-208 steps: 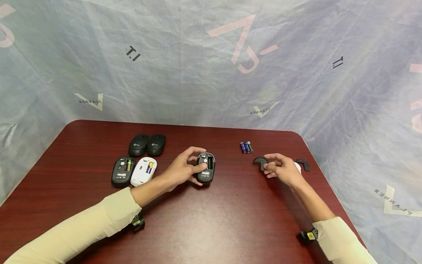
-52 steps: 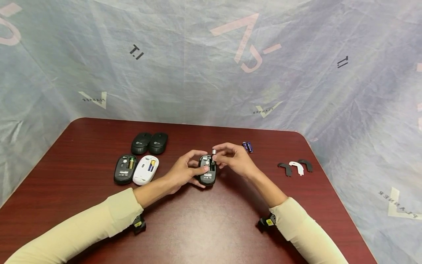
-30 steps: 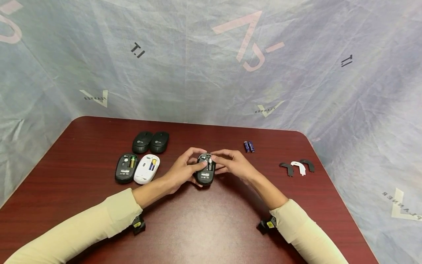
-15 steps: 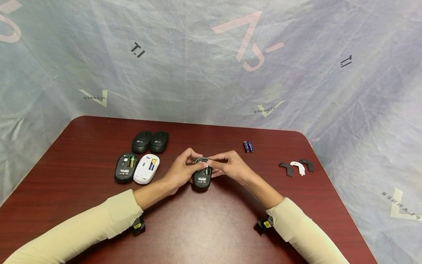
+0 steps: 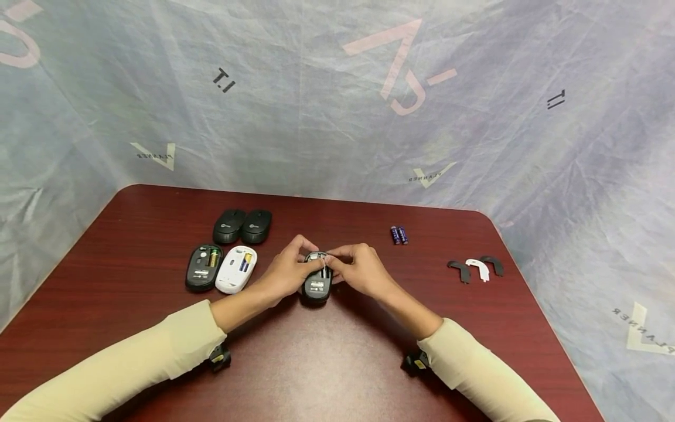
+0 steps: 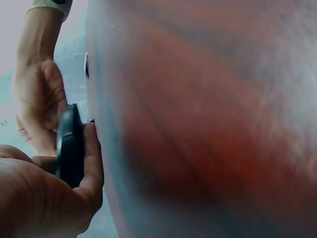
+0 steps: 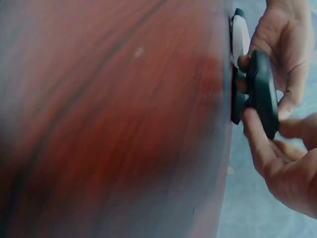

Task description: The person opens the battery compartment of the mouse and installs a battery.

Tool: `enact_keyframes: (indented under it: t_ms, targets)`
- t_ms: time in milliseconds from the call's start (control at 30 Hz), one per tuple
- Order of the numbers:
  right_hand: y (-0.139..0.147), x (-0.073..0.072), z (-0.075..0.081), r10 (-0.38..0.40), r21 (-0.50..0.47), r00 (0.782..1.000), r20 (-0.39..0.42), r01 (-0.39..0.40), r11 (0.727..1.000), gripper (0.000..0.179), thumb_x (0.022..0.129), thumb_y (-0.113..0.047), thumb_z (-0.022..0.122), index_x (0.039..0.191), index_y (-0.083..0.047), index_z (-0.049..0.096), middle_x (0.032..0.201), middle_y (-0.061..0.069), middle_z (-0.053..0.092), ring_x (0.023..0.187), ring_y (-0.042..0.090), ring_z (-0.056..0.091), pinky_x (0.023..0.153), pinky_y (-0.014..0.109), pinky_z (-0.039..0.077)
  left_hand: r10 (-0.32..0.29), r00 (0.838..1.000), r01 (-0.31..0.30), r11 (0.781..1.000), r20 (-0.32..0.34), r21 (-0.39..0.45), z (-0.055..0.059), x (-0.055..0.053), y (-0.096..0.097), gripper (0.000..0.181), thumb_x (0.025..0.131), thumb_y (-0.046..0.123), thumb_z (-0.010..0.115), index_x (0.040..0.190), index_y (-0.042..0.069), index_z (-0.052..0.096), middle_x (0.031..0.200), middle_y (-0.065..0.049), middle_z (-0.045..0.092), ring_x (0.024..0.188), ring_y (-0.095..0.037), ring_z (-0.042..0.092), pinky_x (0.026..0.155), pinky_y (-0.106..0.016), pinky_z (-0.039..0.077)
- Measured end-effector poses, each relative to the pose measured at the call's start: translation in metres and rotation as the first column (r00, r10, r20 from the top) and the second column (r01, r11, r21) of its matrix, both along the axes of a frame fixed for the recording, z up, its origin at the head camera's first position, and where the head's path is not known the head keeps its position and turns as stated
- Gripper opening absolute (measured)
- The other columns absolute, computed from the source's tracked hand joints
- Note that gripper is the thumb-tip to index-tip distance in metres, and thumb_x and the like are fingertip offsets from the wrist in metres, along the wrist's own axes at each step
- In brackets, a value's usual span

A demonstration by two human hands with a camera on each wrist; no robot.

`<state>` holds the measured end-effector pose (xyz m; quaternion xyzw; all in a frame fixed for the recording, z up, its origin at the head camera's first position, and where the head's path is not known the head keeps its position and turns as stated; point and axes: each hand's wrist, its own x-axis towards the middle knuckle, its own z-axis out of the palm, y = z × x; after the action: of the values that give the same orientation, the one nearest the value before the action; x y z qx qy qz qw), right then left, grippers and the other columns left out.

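A black computer mouse (image 5: pixel 316 288) is held underside up, its battery bay uncovered and a battery (image 5: pixel 325 272) lying inside. My left hand (image 5: pixel 287 271) grips the mouse's left side, thumb on the underside. From the right, my right hand (image 5: pixel 365 271) holds the other edge, its thumb pressing at the top end of the bay. Both wrist views show the mouse (image 6: pixel 71 148) edge-on, fingers of both hands around it and raised off the table. Thumbs hide part of the battery.
Left on the table lie an upturned black mouse (image 5: pixel 204 268) and white mouse (image 5: pixel 236 269), each with a battery inside. Two black mice (image 5: pixel 229 226) stand behind them. Two blue batteries (image 5: pixel 399 235) lie back right, beyond them a white cover (image 5: pixel 477 269) between two black covers (image 5: pixel 459 271).
My right hand has left a black cover at the right, taken one battery from the group and put it in the mouse's bay. The mouse has shifted slightly left and nearer.
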<state>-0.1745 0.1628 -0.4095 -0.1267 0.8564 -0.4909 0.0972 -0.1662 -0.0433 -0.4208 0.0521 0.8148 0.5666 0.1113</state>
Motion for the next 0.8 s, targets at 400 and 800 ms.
enact_keyframes:
  t_ms: [400, 800]
  targets:
    - [-0.028, 0.009, 0.023, 0.095, -0.384, 0.918, 0.386, 0.067, 0.921, 0.064, 0.110, 0.000, 0.062, 0.170, 0.004, 0.042, 0.172, 0.028, 0.051, 0.156, 0.039, 0.057, 0.124, 0.046, 0.055, 0.004, 1.000, -0.004, 0.998, 0.015, 0.058, 0.018, -0.004, -0.047, 0.058, 0.111, 0.016, 0.072, 0.167, 0.011, 0.055, 0.151, -0.023, 0.065, 0.124, -0.031, 0.072, 0.083, -0.028, 0.068]
    - [-0.096, 0.019, 0.043, 0.153, -0.445, 0.907, 0.392, 0.042, 0.894, 0.083, 0.103, 0.002, 0.067, 0.177, -0.002, 0.031, 0.180, 0.020, 0.041, 0.167, 0.029, 0.043, 0.136, 0.050, 0.042, 0.105, 0.994, -0.103, 0.993, -0.043, 0.050, 0.038, 0.009, -0.113, 0.059, 0.112, 0.021, 0.074, 0.164, 0.001, 0.054, 0.154, -0.031, 0.063, 0.105, -0.003, 0.075, 0.081, -0.024, 0.068]
